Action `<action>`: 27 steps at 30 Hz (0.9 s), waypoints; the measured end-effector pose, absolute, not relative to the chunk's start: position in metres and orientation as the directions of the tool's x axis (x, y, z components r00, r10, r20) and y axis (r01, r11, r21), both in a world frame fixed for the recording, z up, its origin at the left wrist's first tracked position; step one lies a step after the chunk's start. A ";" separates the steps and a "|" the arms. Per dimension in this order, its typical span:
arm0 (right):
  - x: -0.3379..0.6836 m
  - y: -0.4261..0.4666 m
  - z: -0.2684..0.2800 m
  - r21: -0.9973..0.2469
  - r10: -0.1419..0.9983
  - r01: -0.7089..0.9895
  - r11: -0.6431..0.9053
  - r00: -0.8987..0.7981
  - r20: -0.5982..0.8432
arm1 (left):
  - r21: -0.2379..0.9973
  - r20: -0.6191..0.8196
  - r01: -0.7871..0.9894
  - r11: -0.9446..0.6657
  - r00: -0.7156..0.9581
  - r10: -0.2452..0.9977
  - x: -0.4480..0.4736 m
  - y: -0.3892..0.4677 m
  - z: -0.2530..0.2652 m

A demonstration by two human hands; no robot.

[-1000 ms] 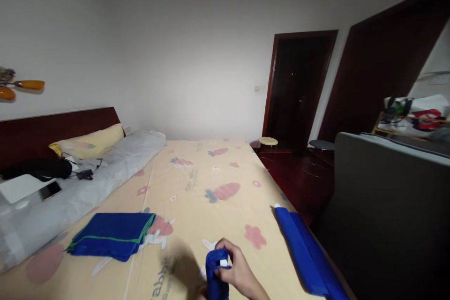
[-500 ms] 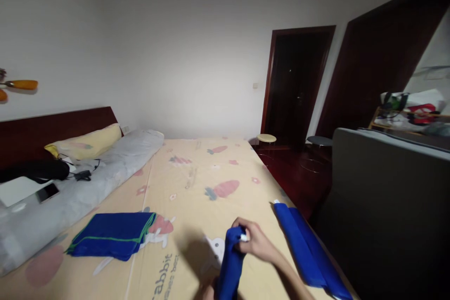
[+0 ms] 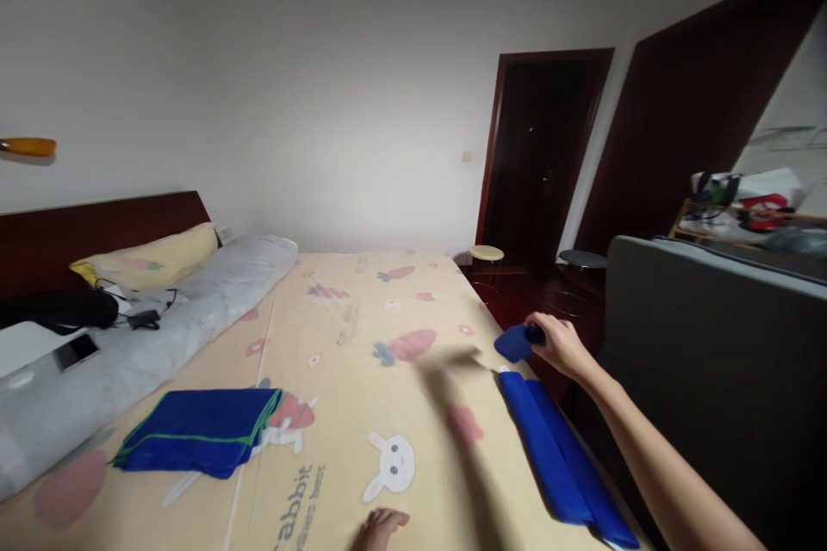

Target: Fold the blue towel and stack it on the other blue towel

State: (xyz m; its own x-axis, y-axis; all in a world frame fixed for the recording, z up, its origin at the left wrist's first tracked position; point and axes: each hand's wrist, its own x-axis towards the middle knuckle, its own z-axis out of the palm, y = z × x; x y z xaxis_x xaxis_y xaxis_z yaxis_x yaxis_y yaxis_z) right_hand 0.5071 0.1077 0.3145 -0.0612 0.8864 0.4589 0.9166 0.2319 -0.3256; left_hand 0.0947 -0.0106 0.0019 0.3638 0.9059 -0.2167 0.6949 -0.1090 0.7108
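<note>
**Right hand closed on a small blue roll at the bed's right edge**

At the bottom centre of the frame, only the fingertips of the left hand (image 3: 381, 523) show, resting on the cream printed bedsheet (image 3: 362, 318) — whether that hand is spread or curled cannot be told, and it holds nothing visible.

Just right of it, in the lower right, two long rolled blue cloths (image 3: 556, 456) lie side by side along the bed's edge.

Beyond their far end, right of centre, the outstretched right hand (image 3: 561, 346) has its fingers wrapped snugly around a small blue rolled cloth (image 3: 515, 343); the roll pokes out to the left of the fist and sits just past the long rolls, over the edge of the sheet.

In the lower left lies a folded blue towel with green trim (image 3: 197, 430), well apart from both hands.

Farther back on the left, a grey bolster (image 3: 161, 336) runs along the bed, with a yellow pillow (image 3: 152, 256) behind it — and a dark doorway (image 3: 539, 159) stands in the upper right.
</note>
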 end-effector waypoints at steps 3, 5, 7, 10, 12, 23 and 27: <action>0.532 0.088 0.222 -0.297 0.858 0.940 0.170 0.007 0.513 | 0.704 -0.180 0.694 -0.150 0.379 0.908 0.094 -0.011 -0.004; 0.545 0.070 0.147 -0.318 0.869 0.937 0.142 0.036 0.494 | 0.708 -0.164 0.687 -0.165 0.388 0.907 0.093 -0.011 -0.006; 0.555 0.053 0.081 -0.354 0.905 0.933 0.068 0.092 0.415 | 0.708 -0.176 0.687 -0.161 0.393 0.902 0.092 -0.011 -0.004; 0.567 0.038 0.026 -0.398 0.918 0.917 -0.028 0.181 0.353 | 0.695 -0.204 0.699 -0.169 0.416 0.886 0.092 -0.011 0.001; 0.573 0.034 0.019 -0.388 0.901 0.920 -0.057 0.215 0.377 | 0.695 -0.194 0.698 -0.172 0.413 0.890 0.092 -0.011 0.002; 0.566 -0.007 -0.017 -0.382 0.862 0.897 -0.221 0.363 0.355 | 0.691 -0.168 0.695 -0.201 0.425 0.889 0.089 -0.009 -0.010; 0.550 0.002 0.028 -0.470 0.809 0.810 -0.352 0.515 0.282 | 0.697 -0.133 0.679 -0.230 0.438 0.889 0.087 -0.008 -0.017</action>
State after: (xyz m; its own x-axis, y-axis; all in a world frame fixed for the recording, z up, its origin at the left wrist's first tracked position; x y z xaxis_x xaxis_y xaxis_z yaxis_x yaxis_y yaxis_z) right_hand 0.5500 0.0020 0.0277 0.5153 0.8093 0.2821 0.8095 -0.3516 -0.4701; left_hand 0.0871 -0.0078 -0.0168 0.4385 0.8888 -0.1331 0.6786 -0.2304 0.6974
